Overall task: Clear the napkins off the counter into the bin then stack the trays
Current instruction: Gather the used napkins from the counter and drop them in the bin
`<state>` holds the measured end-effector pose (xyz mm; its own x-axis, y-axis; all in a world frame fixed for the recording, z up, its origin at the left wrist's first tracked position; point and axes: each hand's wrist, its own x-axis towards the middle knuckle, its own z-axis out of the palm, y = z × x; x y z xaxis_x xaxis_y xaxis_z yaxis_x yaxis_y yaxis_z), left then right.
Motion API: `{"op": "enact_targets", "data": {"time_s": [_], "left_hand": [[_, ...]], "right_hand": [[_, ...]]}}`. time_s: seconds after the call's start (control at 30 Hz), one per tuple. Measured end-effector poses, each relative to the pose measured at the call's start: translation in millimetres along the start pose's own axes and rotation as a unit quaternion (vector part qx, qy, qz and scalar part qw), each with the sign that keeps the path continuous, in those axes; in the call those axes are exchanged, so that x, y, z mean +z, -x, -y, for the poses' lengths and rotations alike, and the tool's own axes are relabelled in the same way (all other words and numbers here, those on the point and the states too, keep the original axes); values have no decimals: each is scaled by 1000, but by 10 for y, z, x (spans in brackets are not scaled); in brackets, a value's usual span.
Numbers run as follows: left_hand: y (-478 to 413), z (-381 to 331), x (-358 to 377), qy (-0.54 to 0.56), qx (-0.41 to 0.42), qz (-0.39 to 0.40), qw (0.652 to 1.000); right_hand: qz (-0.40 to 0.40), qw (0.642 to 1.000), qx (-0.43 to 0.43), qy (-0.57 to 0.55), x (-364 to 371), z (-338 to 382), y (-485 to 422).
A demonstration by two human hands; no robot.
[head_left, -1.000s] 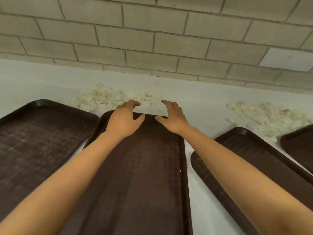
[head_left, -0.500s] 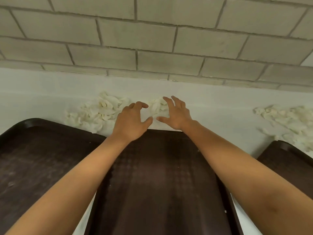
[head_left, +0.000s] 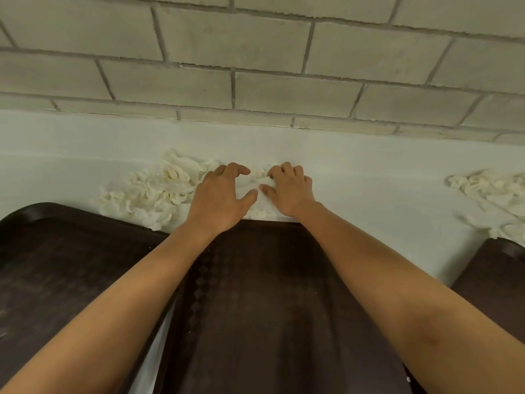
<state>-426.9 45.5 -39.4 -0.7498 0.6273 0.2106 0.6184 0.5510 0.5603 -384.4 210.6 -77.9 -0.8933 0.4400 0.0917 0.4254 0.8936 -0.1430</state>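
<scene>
Both hands lay beyond the far edge of the middle tray [head_left: 270, 294], on the white table [head_left: 369, 172]. Right hand [head_left: 289, 191] had its fingers curled into the crumpled napkins [head_left: 159, 191], bunching some. Left hand [head_left: 221, 197] sat just beside it on the same heap, fingers bent and spread, thumb apart, pinching nothing. Second napkin pile [head_left: 494, 191] lay well to the right.

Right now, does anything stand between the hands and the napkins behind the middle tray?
Nothing visible. The left hand and right hand are past the far edge of the tray, at the napkins; the right pinches some. The bin is out of view.
</scene>
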Motion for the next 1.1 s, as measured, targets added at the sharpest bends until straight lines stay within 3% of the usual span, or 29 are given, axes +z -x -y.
{"op": "enact_targets", "data": {"time_s": [0.2,0.33,0.53,0.7,0.8,0.97,1.1], "left_hand": [[-22,69,29,16,-5,-7,1000],[-38,119,30,25,-12,-8,1000],[-111,161,-10,21,-12,-17,1000],[-197,171,-24,9,-6,-5,1000],[-179,192,-10,-25,6,24,999],[-127,183,20,-194,3,66,979],[-93,173,102,-181,-5,91,979]], "right_hand": [[-20,1000,-10,-9,28,-9,-39],[-32,996,8,-84,8,-19,-28],[1,991,25,-135,-78,-56,-33],[-42,985,34,-164,-165,-154,58],[-69,981,36,-175,-220,-203,114],[-91,976,47,-194,-260,-245,151],[-91,974,52,-200,-257,-239,176]]}}
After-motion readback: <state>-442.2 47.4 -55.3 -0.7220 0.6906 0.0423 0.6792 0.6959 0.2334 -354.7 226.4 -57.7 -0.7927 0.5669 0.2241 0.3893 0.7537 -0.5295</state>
